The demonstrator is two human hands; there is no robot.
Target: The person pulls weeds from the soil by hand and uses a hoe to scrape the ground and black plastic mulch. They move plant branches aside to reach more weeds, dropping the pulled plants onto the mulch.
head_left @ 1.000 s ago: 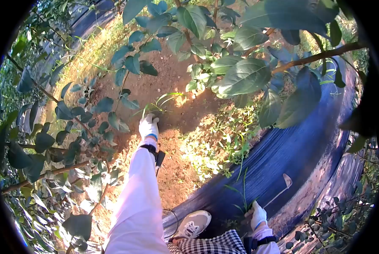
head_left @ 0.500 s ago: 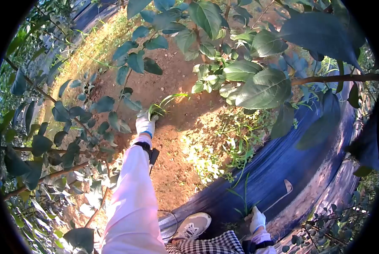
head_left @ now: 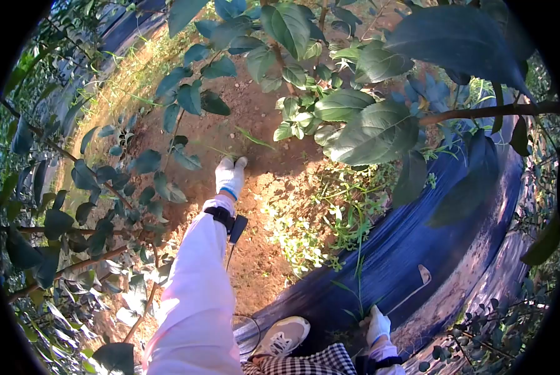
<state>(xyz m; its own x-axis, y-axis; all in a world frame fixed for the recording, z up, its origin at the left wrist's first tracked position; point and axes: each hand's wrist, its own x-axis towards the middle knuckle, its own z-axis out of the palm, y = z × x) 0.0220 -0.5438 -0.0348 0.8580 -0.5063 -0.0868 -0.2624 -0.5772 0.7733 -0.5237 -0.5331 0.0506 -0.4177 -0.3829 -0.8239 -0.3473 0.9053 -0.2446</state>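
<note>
My left hand (head_left: 231,175), in a white glove with a blue cuff edge, reaches over the brown soil (head_left: 249,234). Its fingertips look slightly apart, with nothing visible between them. Just beyond them, loose green grass blades (head_left: 254,139) are separate from the glove. At the lower right, my right hand (head_left: 378,326), also gloved in white, is closed around a small weeding hoe (head_left: 410,295). Its thin metal shaft points up and right to a small flat blade, over dark plastic sheeting. The handle is hidden in my fist. Tall grass (head_left: 359,275) rises right beside this hand.
Leafy branches (head_left: 374,131) hang close in front, and more branches (head_left: 86,175) crowd the left side. Low weeds (head_left: 305,234) grow along the black ground sheet (head_left: 392,244). My shoe (head_left: 283,337) stands at the sheet's edge, beside checkered cloth (head_left: 311,361).
The grass that was in my left hand has left it and now lies or floats beyond the fingertips. That hand has shifted slightly right. My right hand keeps the hoe in nearly the same place.
</note>
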